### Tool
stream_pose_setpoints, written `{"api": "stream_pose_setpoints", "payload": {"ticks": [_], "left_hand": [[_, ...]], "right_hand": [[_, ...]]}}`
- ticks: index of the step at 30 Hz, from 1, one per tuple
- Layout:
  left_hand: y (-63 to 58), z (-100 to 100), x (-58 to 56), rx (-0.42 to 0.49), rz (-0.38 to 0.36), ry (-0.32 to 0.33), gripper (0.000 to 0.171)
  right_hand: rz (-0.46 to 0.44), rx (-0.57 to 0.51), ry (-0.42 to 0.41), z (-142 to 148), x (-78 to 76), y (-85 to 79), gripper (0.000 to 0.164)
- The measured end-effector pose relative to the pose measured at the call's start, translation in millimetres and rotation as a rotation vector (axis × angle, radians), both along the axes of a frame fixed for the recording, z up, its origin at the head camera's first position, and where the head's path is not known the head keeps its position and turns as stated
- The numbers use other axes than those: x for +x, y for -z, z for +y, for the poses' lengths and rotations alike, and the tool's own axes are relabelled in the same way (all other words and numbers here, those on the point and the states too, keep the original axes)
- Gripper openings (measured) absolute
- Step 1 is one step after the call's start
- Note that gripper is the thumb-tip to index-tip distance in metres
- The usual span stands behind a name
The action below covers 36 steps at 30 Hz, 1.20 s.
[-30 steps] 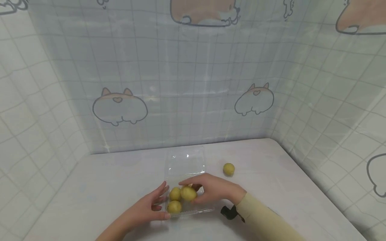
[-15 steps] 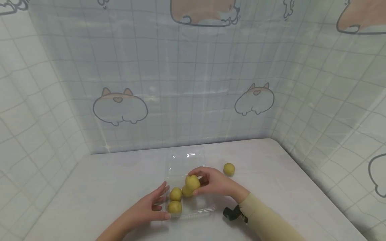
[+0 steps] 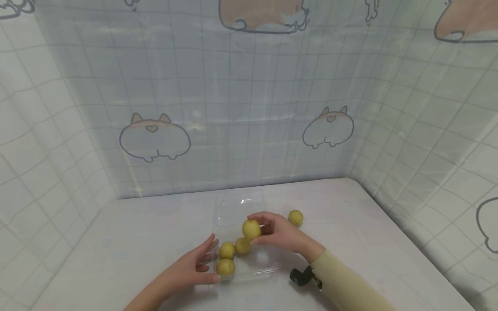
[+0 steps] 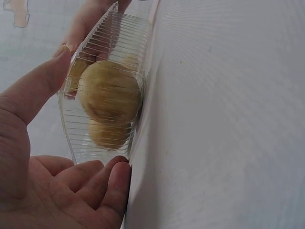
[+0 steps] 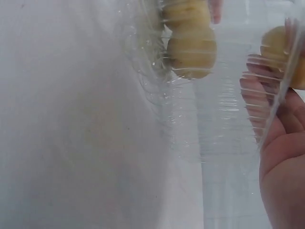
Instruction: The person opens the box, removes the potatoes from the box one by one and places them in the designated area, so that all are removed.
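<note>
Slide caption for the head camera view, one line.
Right hand holding a round yellow fruit over an open clear container, left hand touching its edge.

White table [image 3: 136,242] — on it, an open clear container [image 3: 260,262] and one yellow fruit [image 3: 295,218].

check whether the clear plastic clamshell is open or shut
Open: the lid of the clear plastic clamshell lies folded back, leaving the yellow fruits inside uncovered.

Three fruits [image 3: 227,250] in the container [image 3: 258,264]
</note>
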<state>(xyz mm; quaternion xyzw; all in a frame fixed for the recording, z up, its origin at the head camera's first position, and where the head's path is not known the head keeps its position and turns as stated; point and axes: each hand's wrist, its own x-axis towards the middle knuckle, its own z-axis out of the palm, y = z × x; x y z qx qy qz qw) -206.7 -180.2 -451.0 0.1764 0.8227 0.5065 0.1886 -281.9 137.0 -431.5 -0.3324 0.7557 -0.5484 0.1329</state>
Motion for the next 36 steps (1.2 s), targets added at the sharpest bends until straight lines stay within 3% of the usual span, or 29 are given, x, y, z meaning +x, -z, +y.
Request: {"api": "stream_pose_setpoints", "payload": {"ticks": [20,28,36], "left_hand": [[1.9,-2.2,-1.6,0.005,0.019,0.012,0.107],[2.2,-2.7,-2.3,0.009,0.020,0.016,0.107],[0.0,-2.6,-1.5,0.002,0.008,0.016,0.107]], "right_hand": [[-0.058,-0.016,0.122,26.9,3.7,-5.1,0.063],[-0.017,-0.041,0.117,46.1,3.5,-4.4,0.061],[-0.043,-0.044,0.193,71.5,6.4,-2.0,0.063]]}}
